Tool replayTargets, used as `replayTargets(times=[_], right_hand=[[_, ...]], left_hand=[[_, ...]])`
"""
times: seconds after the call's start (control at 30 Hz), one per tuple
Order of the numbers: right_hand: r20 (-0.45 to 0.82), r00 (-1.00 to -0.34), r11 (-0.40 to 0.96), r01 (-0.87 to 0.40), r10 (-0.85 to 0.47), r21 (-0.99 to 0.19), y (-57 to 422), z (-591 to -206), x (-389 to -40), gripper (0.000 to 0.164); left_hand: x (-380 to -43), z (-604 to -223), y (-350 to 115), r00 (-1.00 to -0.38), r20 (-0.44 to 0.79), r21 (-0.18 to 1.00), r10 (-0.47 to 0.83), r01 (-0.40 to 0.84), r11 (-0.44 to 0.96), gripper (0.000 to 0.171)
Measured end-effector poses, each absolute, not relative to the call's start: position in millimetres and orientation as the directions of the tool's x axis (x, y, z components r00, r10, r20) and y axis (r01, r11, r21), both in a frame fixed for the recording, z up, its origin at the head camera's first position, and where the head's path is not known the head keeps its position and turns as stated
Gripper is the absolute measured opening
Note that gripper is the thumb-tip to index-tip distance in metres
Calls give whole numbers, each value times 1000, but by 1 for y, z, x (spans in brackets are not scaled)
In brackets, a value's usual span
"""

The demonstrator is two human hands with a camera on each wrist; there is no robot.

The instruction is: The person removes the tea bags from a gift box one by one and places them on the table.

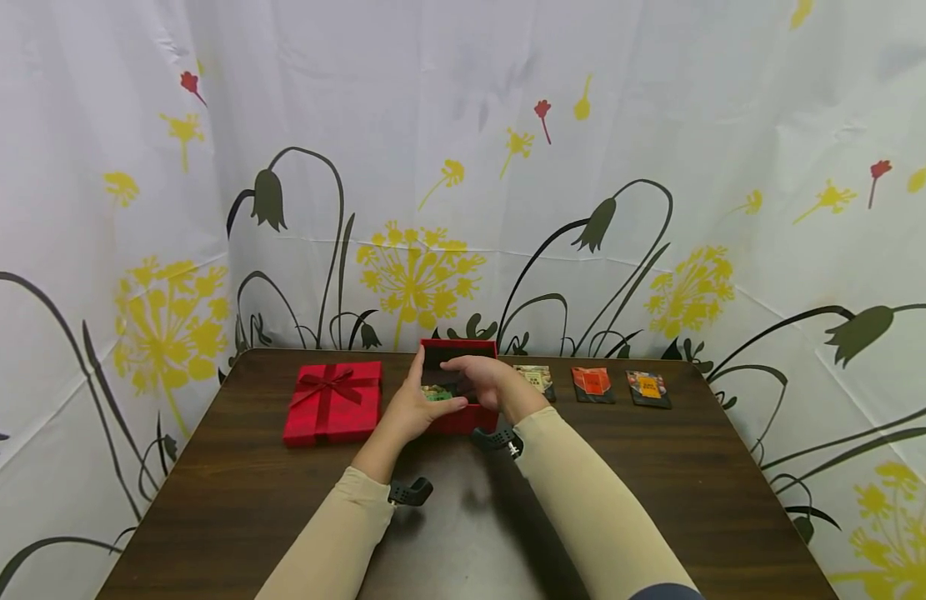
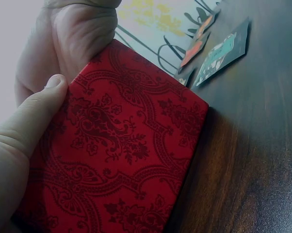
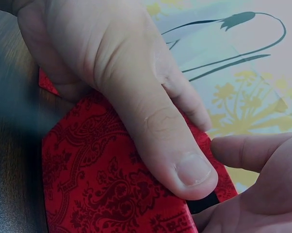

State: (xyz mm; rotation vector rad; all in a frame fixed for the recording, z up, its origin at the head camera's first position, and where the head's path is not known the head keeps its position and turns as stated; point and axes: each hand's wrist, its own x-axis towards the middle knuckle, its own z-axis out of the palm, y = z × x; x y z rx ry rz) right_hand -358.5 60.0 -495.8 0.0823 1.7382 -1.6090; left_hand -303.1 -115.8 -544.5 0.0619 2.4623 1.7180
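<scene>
A red box (image 1: 463, 419) with a dark inside stands on the table, and a green packet (image 1: 437, 393) shows in it. My left hand (image 1: 413, 408) is at the box's near left corner, its index finger straight along the left side and its thumb reaching over the front edge. In the left wrist view, that thumb (image 2: 51, 92) lies at the rim of the patterned wall. My right hand (image 1: 493, 385) arches over the box from the right, covering part of the inside. Its thumb (image 3: 170, 145) stretches across the red wall in the right wrist view, tip close to the rim.
Left of the box lies a red lid (image 1: 350, 404) with a ribbon bow. To the right are a pale packet (image 1: 539, 379), a red-orange packet (image 1: 593, 384) and an orange packet (image 1: 648, 389). A teal-labelled packet (image 2: 222, 54) shows near the box. A floral curtain (image 1: 463, 183) hangs behind.
</scene>
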Motion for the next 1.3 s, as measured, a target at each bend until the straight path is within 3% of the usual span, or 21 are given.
replayTargets(times=[0.2, 0.47, 0.77, 1.0, 1.3], right_hand=[[-560, -733, 207, 523, -385, -827, 59, -497, -358, 59], [-557, -741, 286, 478, -376, -830, 58, -499, -360, 25], [-502, -746, 408, 333, -438, -850, 57, -498, -357, 33], [-438, -772, 372, 280, -461, -885, 57, -504, -356, 34], [-395, -826, 381, 241, -402, -893, 55, -502, -351, 13]], left_hand=[[-303, -545, -116, -990, -88, 932, 112, -42, 361, 134], [-303, -544, -115, -990, -83, 933, 117, -36, 358, 136], [-303, -544, -114, -990, -76, 931, 121, -27, 363, 138], [-303, -544, -116, -990, -69, 928, 126, -18, 371, 137], [-303, -543, -116, -991, -66, 916, 117, -14, 400, 137]])
